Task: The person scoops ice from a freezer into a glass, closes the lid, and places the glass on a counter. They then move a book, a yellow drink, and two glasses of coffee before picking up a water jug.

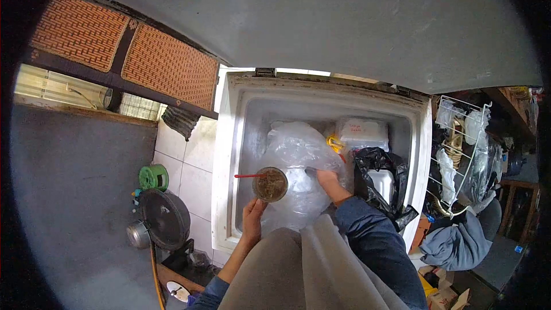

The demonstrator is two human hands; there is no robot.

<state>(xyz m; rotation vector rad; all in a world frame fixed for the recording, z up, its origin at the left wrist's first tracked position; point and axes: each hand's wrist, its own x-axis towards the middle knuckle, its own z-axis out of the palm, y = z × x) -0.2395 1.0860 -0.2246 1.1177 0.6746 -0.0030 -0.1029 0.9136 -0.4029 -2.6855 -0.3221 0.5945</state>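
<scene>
The raised grey lid [344,34] stretches across the top of my view, and below it the white chest freezer [423,161] stands open before me. Inside, a bulky heap of clear plastic bags [301,143] takes up the middle. To its right a black bag [370,159] lies folded open around a pale container [381,186], with a pale package [363,132] bearing red writing just beyond. My right hand [329,182] reaches in against the clear plastic; its fingers are partly hidden, so I cannot tell how far they are closed or whether they grip it. My left hand [252,218] has its fingers curled on the near side of a cup [271,186] of brown contents, holding it above the freezer's left part. A yellow item [334,143] sits beside the plastic, and a thin red stick [247,175] juts leftward from the cup
</scene>
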